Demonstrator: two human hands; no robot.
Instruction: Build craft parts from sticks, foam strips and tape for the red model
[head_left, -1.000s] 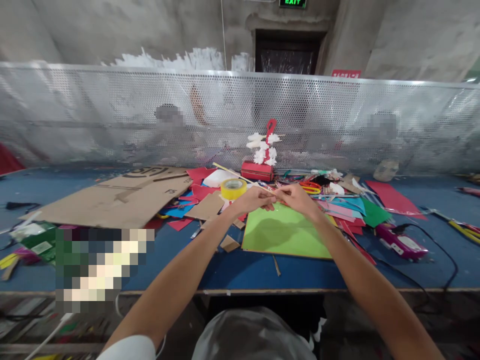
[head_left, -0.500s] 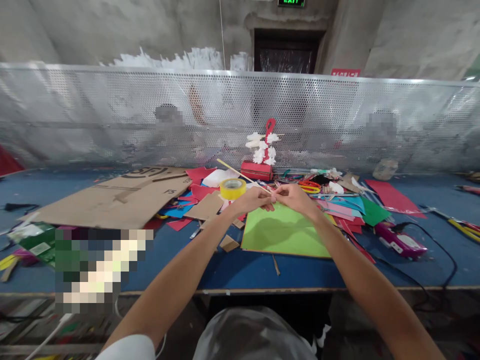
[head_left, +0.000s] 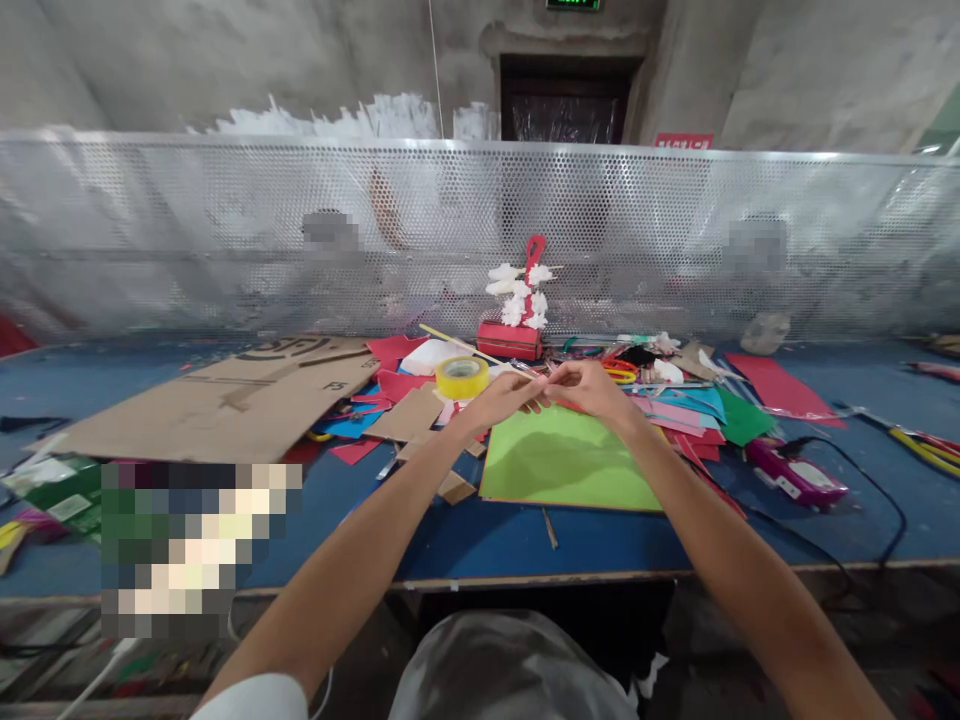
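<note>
My left hand (head_left: 504, 397) and my right hand (head_left: 586, 385) meet fingertip to fingertip above a green card sheet (head_left: 566, 462). Both pinch a thin wooden stick (head_left: 459, 343) that runs up and to the left, passing over a yellow tape roll (head_left: 462, 377). Fingers of each hand are closed around the stick's near end. A small red box with a red loop and white paper flowers (head_left: 520, 310) stands just behind the hands.
A large brown cardboard sheet (head_left: 217, 400) lies at left on the blue table (head_left: 90, 380). Coloured paper scraps and scissors (head_left: 621, 372) crowd the right, with a magenta glue gun (head_left: 793, 473) and its black cable. A perforated metal screen (head_left: 225, 230) walls the back.
The stick's far end has dipped a little lower toward the table. My hands stay pinched together in the same spot; the view has shifted slightly.
</note>
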